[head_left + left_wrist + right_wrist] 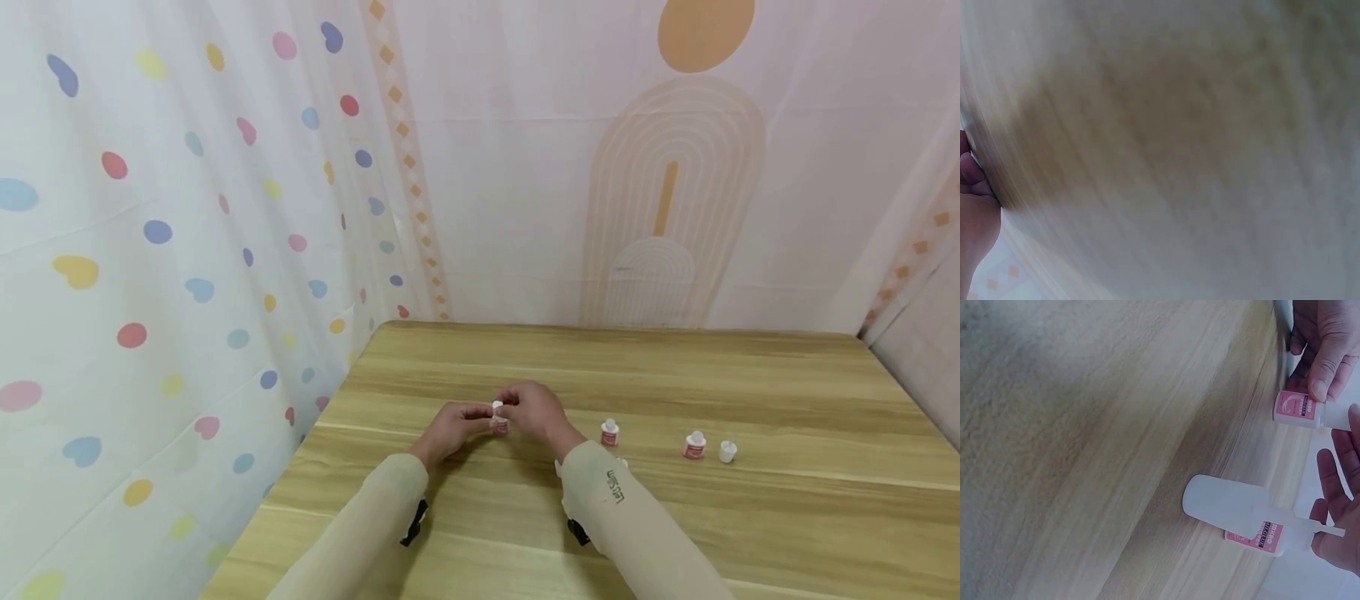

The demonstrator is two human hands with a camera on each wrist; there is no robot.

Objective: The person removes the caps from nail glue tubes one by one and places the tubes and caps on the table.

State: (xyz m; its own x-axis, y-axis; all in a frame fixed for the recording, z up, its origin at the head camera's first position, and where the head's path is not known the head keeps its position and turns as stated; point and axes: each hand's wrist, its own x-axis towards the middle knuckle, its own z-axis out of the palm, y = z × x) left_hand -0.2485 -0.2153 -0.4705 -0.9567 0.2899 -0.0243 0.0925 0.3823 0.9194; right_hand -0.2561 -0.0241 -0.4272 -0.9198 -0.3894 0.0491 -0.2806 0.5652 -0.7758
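My left hand (453, 429) pinches a small bottle (1297, 407) with a pink label by its side, upright on the wooden table. Over its top, my right hand (534, 408) pinches the white cap (497, 406) with the fingertips. Close to the right hand in the right wrist view, a white brush cap (1222, 503) stands wide end down with its thin stem pointing up. It partly covers another pink-labelled bottle (1266, 542) behind it. Only part of a hand (979, 219) shows at the left edge of the left wrist view.
To the right of the hands stand two open pink-labelled bottles, a nearer one (610, 433) and a farther one (694, 446). Beside the farther one is a white cap (727, 452). More white pieces are half hidden by the right sleeve (611, 483). Curtains border the table (525, 533).
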